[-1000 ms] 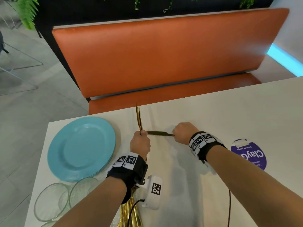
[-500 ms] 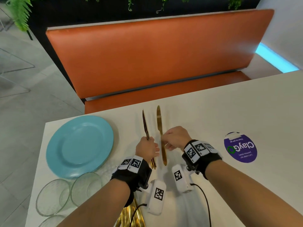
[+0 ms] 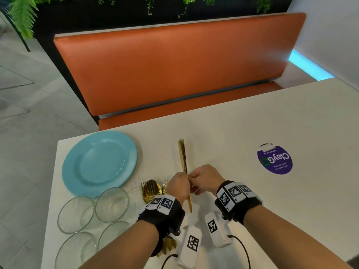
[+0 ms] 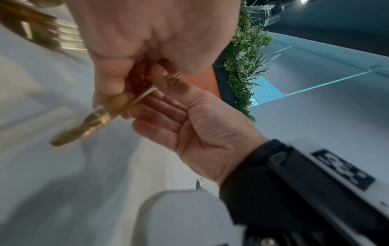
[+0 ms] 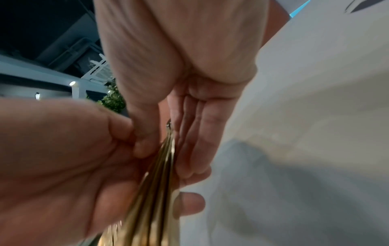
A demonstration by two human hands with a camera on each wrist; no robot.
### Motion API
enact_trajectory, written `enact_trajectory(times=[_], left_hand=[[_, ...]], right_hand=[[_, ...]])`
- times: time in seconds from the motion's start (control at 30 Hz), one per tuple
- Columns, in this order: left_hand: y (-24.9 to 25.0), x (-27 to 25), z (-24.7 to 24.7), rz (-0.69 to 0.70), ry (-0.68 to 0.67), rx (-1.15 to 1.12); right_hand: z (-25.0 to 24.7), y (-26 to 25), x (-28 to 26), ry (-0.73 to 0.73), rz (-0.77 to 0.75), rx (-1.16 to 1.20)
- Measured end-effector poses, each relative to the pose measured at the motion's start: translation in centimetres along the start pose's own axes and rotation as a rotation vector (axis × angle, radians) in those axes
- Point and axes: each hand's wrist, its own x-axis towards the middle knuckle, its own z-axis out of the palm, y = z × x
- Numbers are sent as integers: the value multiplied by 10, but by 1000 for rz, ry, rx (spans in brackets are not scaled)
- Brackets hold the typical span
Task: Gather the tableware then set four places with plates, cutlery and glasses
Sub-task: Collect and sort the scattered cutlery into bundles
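Several gold knives (image 3: 182, 155) stand bunched together, blades pointing away from me, above the white table (image 3: 252, 191). My left hand (image 3: 178, 186) grips their handles. My right hand (image 3: 204, 177) meets it from the right and pinches the same bundle between thumb and fingers. In the right wrist view the right hand (image 5: 179, 50) pinches the knives (image 5: 155, 191), and the left hand (image 5: 63, 158) wraps them lower down. The left wrist view gives the handle ends (image 4: 88, 123) sticking out of the left hand (image 4: 147, 41). A stack of blue plates (image 3: 99, 162) lies at the left.
Gold forks and spoons (image 3: 151, 189) lie on the table just left of my left hand. Several clear glasses (image 3: 111, 204) stand at the near left corner. A purple sticker (image 3: 274, 160) is on the table at the right. An orange bench (image 3: 174, 70) runs along the far edge.
The right hand turned a single knife from crosswise to parallel and brought it against the knives in the left hand. Both hands now hold one bundle.
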Motion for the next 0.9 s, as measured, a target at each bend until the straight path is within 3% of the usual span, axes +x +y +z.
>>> enact_trajectory(times=[0.13, 0.27, 0.33, 0.57, 0.67, 0.77, 0.9], left_hand=[[-13, -13, 1, 6, -69, 401], [-30, -29, -3, 146, -128, 903], [-40, -35, -2, 193, -142, 1037], [-62, -58, -2, 288, -199, 1306], [-68, -64, -7, 355, -182, 1359], [-67, -70, -12, 338, -181, 1390], [-65, -77, -20, 359, -199, 1420]], right_hand=[[15, 14, -16, 20, 36, -76], [33, 29, -32, 8, 98, -75], [42, 35, -41, 20, 124, -86], [64, 49, -64, 54, 114, -221], [71, 47, -64, 37, 57, -455], [77, 40, -64, 41, -6, -699], [84, 35, -62, 46, -44, -824]])
